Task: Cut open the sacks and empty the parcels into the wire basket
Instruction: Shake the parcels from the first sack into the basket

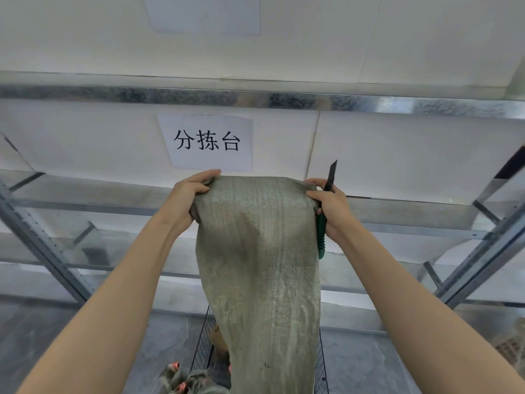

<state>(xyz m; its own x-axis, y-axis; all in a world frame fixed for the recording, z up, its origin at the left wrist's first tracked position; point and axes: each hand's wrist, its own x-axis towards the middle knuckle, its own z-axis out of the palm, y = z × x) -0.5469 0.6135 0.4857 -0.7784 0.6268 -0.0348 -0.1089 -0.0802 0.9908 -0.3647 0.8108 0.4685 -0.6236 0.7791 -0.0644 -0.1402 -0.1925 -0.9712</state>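
As it hangs between both raised arms, the sack (258,265) shows as a long sleeve of coarse grey-green woven cloth, faintly striped, with a darker smudge in its upper middle and pale scuffs lower down. Its flat top edge sits just above the picture's centre. The body drops toward 6 o'clock, where the lower end hangs between the mesh sides of the wire basket (202,351). At the 9 o'clock corner of that top edge the left grip (189,194) is curled tight, bunching the cloth between thumb and fingers. At the 3 o'clock corner the right grip (331,207) pinches the other corner and also clamps a knife (322,237). Its green handle points to 6 o'clock beside the sack's edge, and its dark blade stands up toward 12 o'clock. A brown parcel (218,336) peeks out at the sack's 8 o'clock side inside the basket. Near 7 o'clock crumpled cloth (196,379) lies bunched. At 12 o'clock a paper sign (207,142) hangs under a metal rail (255,99).
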